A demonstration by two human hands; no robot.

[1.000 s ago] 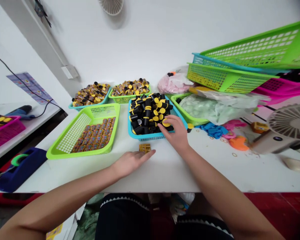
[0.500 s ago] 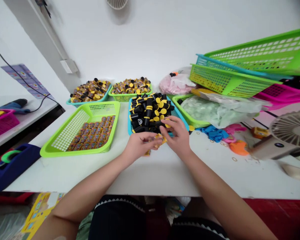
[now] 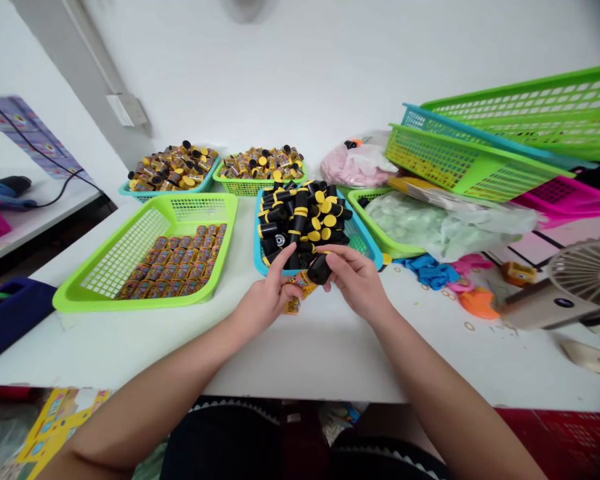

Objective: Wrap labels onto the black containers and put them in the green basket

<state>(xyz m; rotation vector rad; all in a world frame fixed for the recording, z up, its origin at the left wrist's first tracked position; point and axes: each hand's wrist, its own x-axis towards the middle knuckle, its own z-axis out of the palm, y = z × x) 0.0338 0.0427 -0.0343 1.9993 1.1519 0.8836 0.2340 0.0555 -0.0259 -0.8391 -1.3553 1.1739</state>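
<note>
My right hand point(image 3: 356, 279) pinches a small black bottle point(image 3: 320, 269) just in front of the blue basket point(image 3: 366, 240), which is heaped with black bottles with yellow caps point(image 3: 303, 219). My left hand point(image 3: 267, 299) holds a yellow printed label point(image 3: 300, 283) against that bottle. Both hands meet above the white table point(image 3: 330, 347). Another yellow label point(image 3: 293, 306) lies on the table under my left hand.
A green basket point(image 3: 105, 293) on the left holds rows of labels. Two baskets of labelled bottles point(image 3: 173, 167) point(image 3: 263, 163) stand at the back. Stacked baskets point(image 3: 480, 153), plastic bags point(image 3: 430, 223), a small fan point(image 3: 575, 280) and coloured bits crowd the right.
My right hand drew a black bottle out of the blue basket. My left hand lifted a label off the table and brought it to the bottle. The view tilted downward.
</note>
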